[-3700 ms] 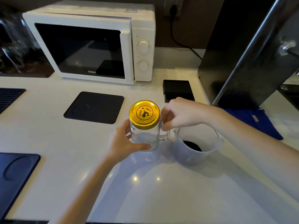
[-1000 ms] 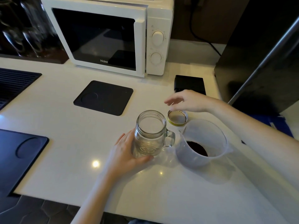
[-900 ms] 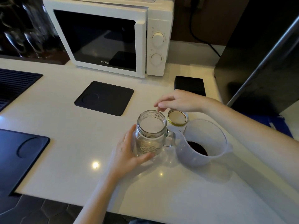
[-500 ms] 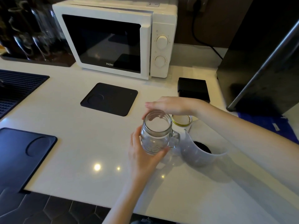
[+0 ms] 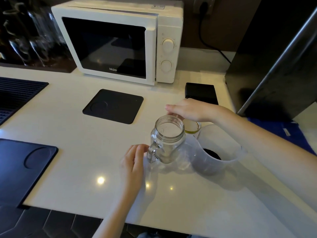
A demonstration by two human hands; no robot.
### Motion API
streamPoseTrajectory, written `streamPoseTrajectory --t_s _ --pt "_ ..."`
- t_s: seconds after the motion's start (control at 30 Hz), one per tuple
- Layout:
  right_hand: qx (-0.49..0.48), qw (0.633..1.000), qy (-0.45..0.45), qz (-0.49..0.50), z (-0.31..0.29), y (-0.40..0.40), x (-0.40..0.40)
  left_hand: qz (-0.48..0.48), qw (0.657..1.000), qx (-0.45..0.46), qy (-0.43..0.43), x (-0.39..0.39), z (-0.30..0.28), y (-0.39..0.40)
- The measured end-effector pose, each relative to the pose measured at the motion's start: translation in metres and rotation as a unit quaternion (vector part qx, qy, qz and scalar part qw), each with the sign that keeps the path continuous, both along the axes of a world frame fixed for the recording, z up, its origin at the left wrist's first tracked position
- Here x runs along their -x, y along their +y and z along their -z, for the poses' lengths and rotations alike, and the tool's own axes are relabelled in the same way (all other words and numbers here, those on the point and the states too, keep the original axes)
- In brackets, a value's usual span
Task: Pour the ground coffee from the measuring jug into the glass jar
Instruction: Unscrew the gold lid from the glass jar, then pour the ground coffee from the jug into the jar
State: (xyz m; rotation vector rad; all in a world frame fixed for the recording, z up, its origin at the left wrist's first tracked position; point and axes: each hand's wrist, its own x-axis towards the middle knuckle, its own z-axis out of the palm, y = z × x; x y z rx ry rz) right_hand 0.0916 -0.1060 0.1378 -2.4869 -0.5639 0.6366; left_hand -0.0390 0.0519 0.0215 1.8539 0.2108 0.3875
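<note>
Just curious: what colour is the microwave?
White, with a dark door window; the microwave shows in the head view.

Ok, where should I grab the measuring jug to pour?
Probably take the measuring jug around its wall with the right hand, coming from the right. No handle shows in this view. Its near-left side crowds the glass jar, so the right side looks freer.

Both forearms are bare to the frame edge, and the left hand (image 5: 133, 162) and right hand (image 5: 190, 109) are gloveless.

White glossy worktop (image 5: 68, 152) carries: white microwave (image 5: 118, 40) at back edge; open clear glass jar (image 5: 167, 140), translucent plastic measuring jug (image 5: 217, 162), gold lid (image 5: 191, 127) mid-right; black square mat (image 5: 113, 106) centre.
</note>
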Motion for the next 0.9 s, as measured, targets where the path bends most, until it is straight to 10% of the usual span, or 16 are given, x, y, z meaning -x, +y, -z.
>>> streamPoseTrajectory --t_s 0.53,0.73,0.9 --pt "-0.069 0.992 -0.079 0.070 -0.010 -0.044 0.032 0.094 0.988 -0.123 0.025 -0.013 0.014 -0.001" --pt "-0.201 0.919 -0.195 0.278 0.017 -0.096 0.088 0.083 0.923 -0.355 0.125 -0.026 0.045 0.005" --pt "-0.299 0.825 -0.192 0.439 0.059 -0.105 0.121 0.092 0.932 -0.326 0.127 -0.024 0.038 0.004"
